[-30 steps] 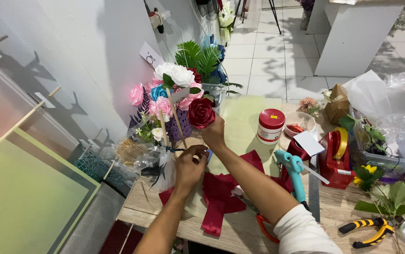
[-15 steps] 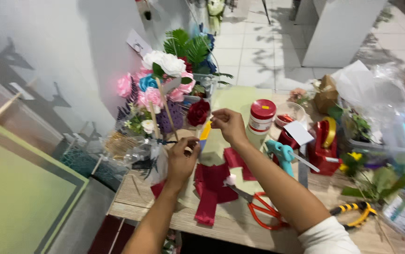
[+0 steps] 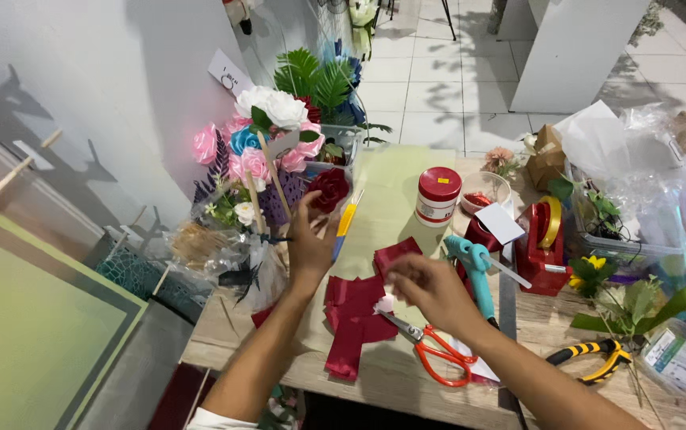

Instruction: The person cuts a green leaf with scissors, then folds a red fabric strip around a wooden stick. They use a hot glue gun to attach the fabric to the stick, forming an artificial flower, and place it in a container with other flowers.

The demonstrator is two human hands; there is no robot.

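My left hand (image 3: 309, 243) is raised at the table's left side and grips the stem of a dark red ribbon rose (image 3: 329, 189), held upright next to a bunch of pink, white and blue artificial flowers (image 3: 259, 147). My right hand (image 3: 426, 288) is low over the table, its blurred fingertips at the cut dark red ribbon pieces (image 3: 355, 310). Whether it pinches anything is unclear. A yellow utility knife (image 3: 347, 221) lies just right of the rose.
Red-handled scissors (image 3: 440, 354) lie by my right wrist. A teal glue gun (image 3: 474, 267), a red tape dispenser (image 3: 540, 239), a red-lidded white jar (image 3: 437, 195) and yellow-black pliers (image 3: 598, 357) sit to the right. A green mat (image 3: 394, 179) covers the table's middle. Plastic bags and greenery crowd the far right.
My right hand has left the rose and dropped to the red ribbon pieces on the table. My left hand still holds the rose up.
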